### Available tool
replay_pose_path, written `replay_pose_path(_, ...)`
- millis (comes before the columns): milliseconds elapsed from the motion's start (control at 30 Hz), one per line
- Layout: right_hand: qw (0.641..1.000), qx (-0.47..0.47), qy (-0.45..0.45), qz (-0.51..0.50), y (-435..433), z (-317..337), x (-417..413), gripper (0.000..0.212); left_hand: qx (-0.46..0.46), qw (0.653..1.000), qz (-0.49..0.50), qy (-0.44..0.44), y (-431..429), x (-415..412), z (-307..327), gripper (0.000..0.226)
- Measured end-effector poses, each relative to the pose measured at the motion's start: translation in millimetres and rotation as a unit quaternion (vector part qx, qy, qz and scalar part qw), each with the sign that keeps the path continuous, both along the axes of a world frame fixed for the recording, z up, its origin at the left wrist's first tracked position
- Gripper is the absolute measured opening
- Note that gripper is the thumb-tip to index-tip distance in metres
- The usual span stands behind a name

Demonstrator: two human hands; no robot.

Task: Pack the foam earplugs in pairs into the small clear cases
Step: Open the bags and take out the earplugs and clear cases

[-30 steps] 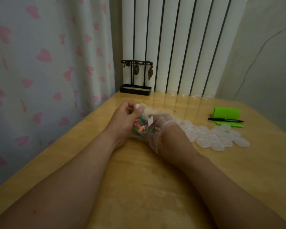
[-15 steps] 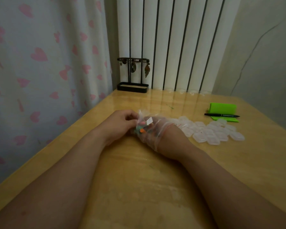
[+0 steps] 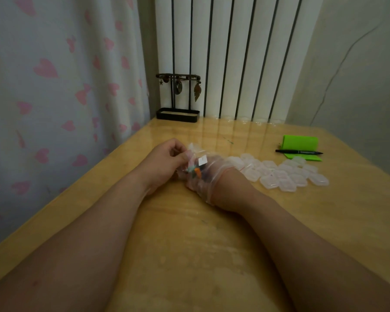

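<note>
On the table (image 3: 212,244), the clear cases (image 3: 284,174) lie spread just right of my right hand (image 3: 212,174), nearer it than my left. That hand is pushed inside the plastic bag (image 3: 196,152); whether its fingers grip anything, I cannot tell. My left hand (image 3: 164,163) pinches the bag's edge. The earplugs (image 3: 195,171) sit bunched inside, between both hands.

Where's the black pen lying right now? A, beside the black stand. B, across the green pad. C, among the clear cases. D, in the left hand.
B: the black pen lies across the green pad, past the clear cases.
</note>
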State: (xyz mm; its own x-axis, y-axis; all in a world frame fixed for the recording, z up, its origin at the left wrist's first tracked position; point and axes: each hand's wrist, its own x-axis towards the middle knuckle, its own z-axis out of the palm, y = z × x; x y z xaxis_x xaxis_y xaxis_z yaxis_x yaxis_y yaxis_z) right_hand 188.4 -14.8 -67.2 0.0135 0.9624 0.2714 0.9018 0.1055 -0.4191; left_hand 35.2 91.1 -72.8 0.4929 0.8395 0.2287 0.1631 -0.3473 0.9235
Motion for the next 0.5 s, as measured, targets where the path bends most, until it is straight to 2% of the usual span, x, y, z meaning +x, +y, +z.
replay_pose_path(33,1.000,-0.014,0.003,-0.001,-0.1,0.9,1.4,0.020,0.000,1.000,-0.007,0.012,0.0,0.2,-1.0,0.008)
replay_pose_path(100,0.997,-0.035,-0.064,-0.018,-3.6,3.2,3.6,0.010,0.009,1.000,-0.003,0.024,2.1,-0.1,-3.2,0.009)
replay_pose_path(133,0.994,-0.030,-0.104,-0.028,-6.0,1.9,5.3,0.013,0.019,1.000,0.010,0.023,4.1,-1.1,-4.1,0.010)
replay_pose_path(200,0.991,-0.032,-0.126,-0.037,-11.0,-0.1,7.1,0.027,0.027,0.999,0.038,0.004,8.8,-4.2,-5.0,0.013)
replay_pose_path(267,0.986,-0.052,-0.154,-0.036,-10.4,2.9,2.9,0.029,0.028,0.998,0.057,-0.009,12.7,-6.6,-6.8,0.015)
replay_pose_path(333,0.984,-0.060,-0.165,-0.037,-0.3,5.1,-3.2,0.026,0.045,0.996,0.079,0.006,13.0,-8.1,-9.8,0.017)
replay_pose_path(500,0.989,-0.017,-0.145,0.006,8.1,13.6,-16.6,0.039,0.065,0.986,0.156,-0.012,18.0,-14.8,-12.4,0.017)
